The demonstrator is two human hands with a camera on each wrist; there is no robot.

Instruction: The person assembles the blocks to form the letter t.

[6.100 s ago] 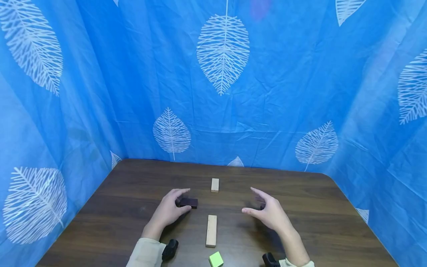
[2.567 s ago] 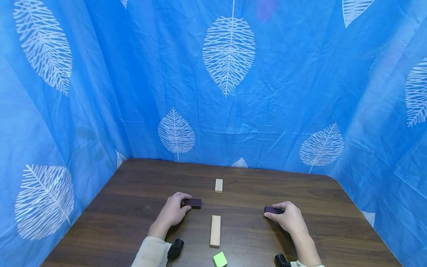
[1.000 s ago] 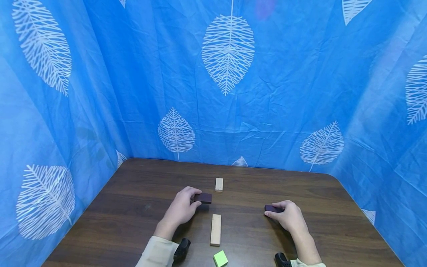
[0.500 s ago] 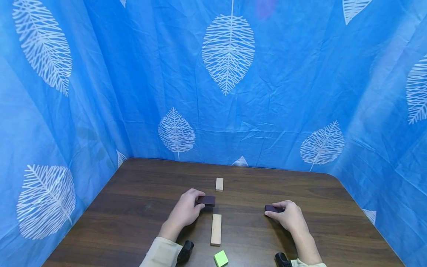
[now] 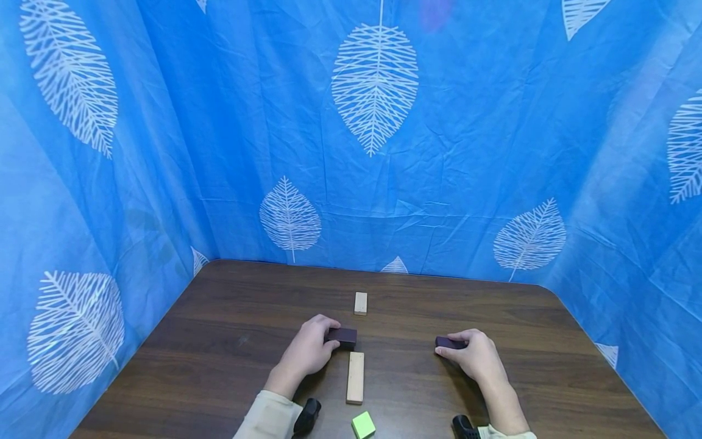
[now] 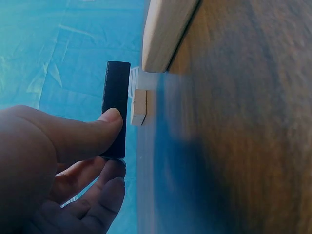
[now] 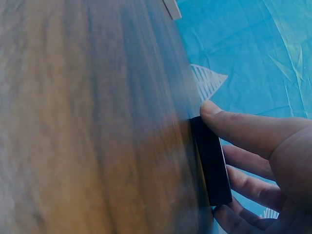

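Note:
My left hand pinches a dark brown block between thumb and fingers. In the left wrist view that dark block is off the tabletop, near the far end of a long pale wooden block. Farther back lies a shorter-looking pale wooden block. At the right, my right hand grips a second dark block by its edges. The right wrist view has this block low at the table surface, thumb on one end and fingers at the other.
A lime green cube lies nearest me, in front of the long pale block. The brown wood-grain table has blue curtains with white leaf prints behind and on both sides.
My left hand has grasped its dark block, lifted it and carried it right, then lowered it toward the long pale block. My right hand has closed on its own block and stayed in place.

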